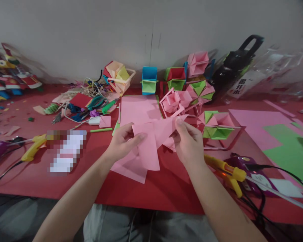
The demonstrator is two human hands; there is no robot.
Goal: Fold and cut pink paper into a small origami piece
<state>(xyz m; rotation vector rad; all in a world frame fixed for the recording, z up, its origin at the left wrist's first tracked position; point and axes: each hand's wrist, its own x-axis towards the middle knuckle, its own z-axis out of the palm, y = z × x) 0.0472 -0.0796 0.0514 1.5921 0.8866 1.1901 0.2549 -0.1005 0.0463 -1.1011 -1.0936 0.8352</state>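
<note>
Between my two hands is a piece of folded pink paper (147,144), held up over the red table. My left hand (125,143) pinches its left part, thumb on top. With thumb and fingers closed, my right hand (188,139) grips the pointed right end. Beneath, another pink sheet (131,171) lies on the table, partly covered by the held paper. Behind my hands is a stack of pink paper (140,107) with green edges showing. Just right of my right hand stands a green and pink folded paper box (218,124).
Yellow glue guns (227,171) lie right and left, with cords. A phone (68,151), blurred, is at left. Several folded paper boxes (149,80) line the wall. Teal-handled scissors (97,102) sit among scraps. A black bottle (232,67) and clear plastic bottles (252,77) stand at back right.
</note>
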